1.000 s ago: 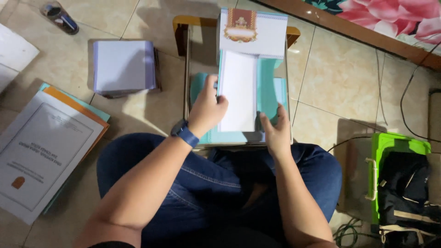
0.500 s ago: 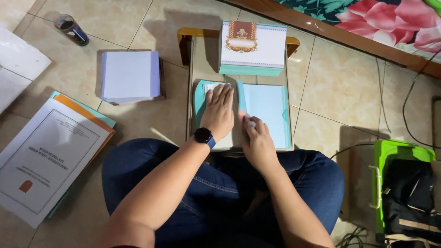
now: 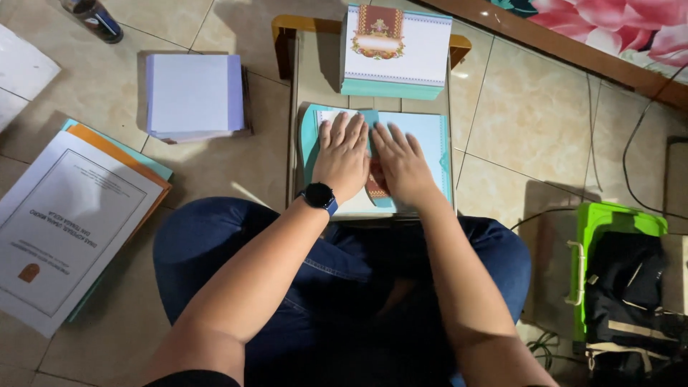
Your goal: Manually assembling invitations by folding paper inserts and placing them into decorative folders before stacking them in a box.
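Both forearms are extended forward and converge. The left hand (image 3: 344, 159) is laid flat, palm down, fingers spread and pointed away from the body. The right hand (image 3: 403, 166) is laid flat just beside it, fingers likewise extended. A watch is worn on the left wrist.

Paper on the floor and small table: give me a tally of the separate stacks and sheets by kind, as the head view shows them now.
Teal folded card under both hands: 1
Ornate teal-edged card stack at the table's far end: 1
Blank white sheet stack: 1
Printed report stack with orange and teal covers: 1
Loose white sheets at the left edge: 1
Total: 5
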